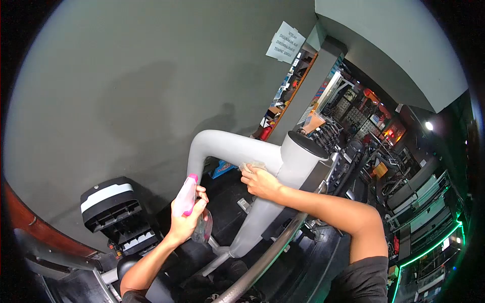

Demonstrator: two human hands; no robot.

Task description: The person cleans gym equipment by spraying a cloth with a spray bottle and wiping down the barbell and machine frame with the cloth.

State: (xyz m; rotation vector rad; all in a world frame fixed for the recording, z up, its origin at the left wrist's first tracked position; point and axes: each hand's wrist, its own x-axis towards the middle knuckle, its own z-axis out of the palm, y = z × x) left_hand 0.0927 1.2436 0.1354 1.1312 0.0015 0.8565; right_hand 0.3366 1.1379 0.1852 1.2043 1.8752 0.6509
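Note:
My left hand [188, 218] is closed around a spray bottle [186, 197] with a pink and white head and a clear body, the body partly hidden under the hand. My right hand [260, 183] presses a crumpled pale cloth [251, 166] against the thick grey tube frame [237, 146] of a gym machine, just below the bent upper tube where it joins the post. A black cap [307, 144] covers the post's end. The spray bottle's head is close to the tube's bend.
A dark metal bar [273, 252] crosses beneath my right forearm. To the left stands a black and white machine part [118, 212] by the grey wall [126, 101]. A paper sign [286, 42] hangs on the wall. Gym equipment [348, 156] fills the right background.

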